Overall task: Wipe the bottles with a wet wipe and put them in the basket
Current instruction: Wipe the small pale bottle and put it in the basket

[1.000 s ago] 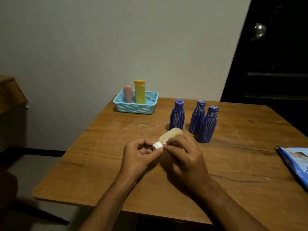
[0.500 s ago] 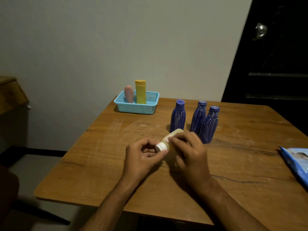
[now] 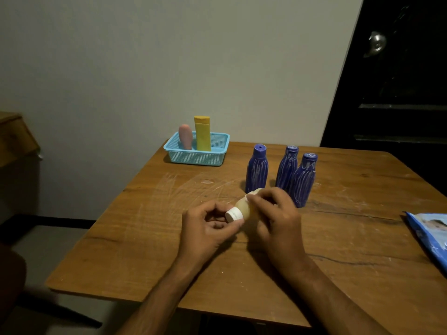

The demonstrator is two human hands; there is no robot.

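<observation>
Cream bottle (image 3: 246, 209) held tilted, white cap toward left hand (image 3: 208, 228), which pinches it; right hand (image 3: 278, 218) wraps the body. Basket (image 3: 197, 155) far-left, left hand nearer.

No legible text, brand, number or sign anywhere. The blue packet (image 3: 433, 234), at the wooden table's (image 3: 145, 238) right edge, carries a pale printed picture but no lettering that resolves. The three blue bottles (image 3: 257, 170) behind the hands have white streaks and raised marks on the caps, too small to read; the cream bottle (image 3: 246, 209) shows no label.
</observation>
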